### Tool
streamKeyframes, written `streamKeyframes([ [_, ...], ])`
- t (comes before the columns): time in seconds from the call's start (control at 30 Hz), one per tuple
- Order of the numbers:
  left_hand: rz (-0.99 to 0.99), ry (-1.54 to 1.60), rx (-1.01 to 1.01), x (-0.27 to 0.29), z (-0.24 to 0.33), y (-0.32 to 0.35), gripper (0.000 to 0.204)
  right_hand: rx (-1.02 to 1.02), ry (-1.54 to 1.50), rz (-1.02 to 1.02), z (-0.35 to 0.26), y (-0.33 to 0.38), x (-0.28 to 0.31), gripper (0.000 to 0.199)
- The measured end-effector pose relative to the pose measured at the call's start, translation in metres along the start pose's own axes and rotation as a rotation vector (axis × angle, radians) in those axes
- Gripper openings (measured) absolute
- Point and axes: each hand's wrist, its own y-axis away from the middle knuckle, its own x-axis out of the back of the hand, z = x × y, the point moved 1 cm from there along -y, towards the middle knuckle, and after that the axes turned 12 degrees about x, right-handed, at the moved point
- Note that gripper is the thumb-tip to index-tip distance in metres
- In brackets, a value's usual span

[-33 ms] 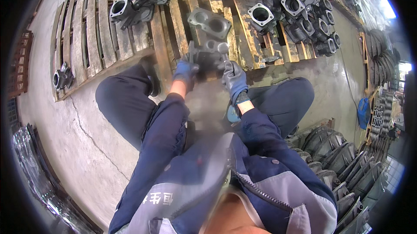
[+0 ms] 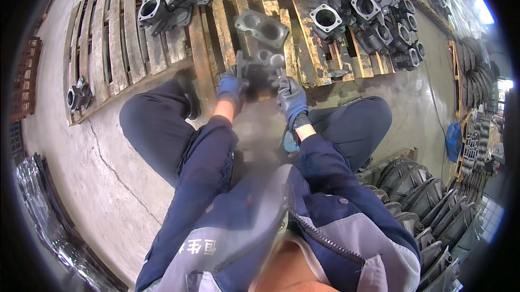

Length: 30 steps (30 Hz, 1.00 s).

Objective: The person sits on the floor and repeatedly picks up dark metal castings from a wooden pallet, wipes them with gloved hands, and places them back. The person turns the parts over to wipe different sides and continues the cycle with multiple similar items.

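Between my knees, at the pallet's near edge, a dark grey metal casting (image 2: 255, 71) stands blurred between my two gloved hands. My left hand (image 2: 233, 88), in a blue glove with dark fingers, is closed on the casting's left flange. My right hand (image 2: 292, 98), in a grey-and-blue glove, is closed round a rod-like tool with a pale rounded end (image 2: 277, 61), at the casting's right side. Blur hides its exact kind and whether it touches the casting. Just beyond lies a flat grey casting (image 2: 264, 28) with two round recesses.
Under the castings lies a slatted wooden pallet (image 2: 103, 37). Several dark flanged housings (image 2: 326, 18) are heaped at its right; more housings (image 2: 173, 7) stand at the left back. One small housing (image 2: 79, 96) sits at the left corner. Ribbed grey castings (image 2: 428, 200) are stacked behind on my right.
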Motion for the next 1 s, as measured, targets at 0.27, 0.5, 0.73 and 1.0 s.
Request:
streamKeyframes([
  [0.27,0.104,-0.1,-0.009,-0.005,-0.023,-0.026,0.06,0.077,0.026,-0.082,-0.019,0.001,0.006,0.034],
  [0.5,0.078,-0.145,-0.094,-0.004,-0.022,-0.028,0.053,0.178,0.161,-0.059,-0.016,0.007,0.004,0.044],
  [0.73,0.091,-0.169,-0.184,-0.006,-0.025,-0.032,0.052,0.424,0.275,-0.028,-0.012,-0.004,0.004,0.042],
  [1.0,0.087,-0.183,-0.122,-0.006,-0.018,-0.024,0.052,0.401,0.209,-0.034,-0.016,-0.003,0.006,0.039],
])
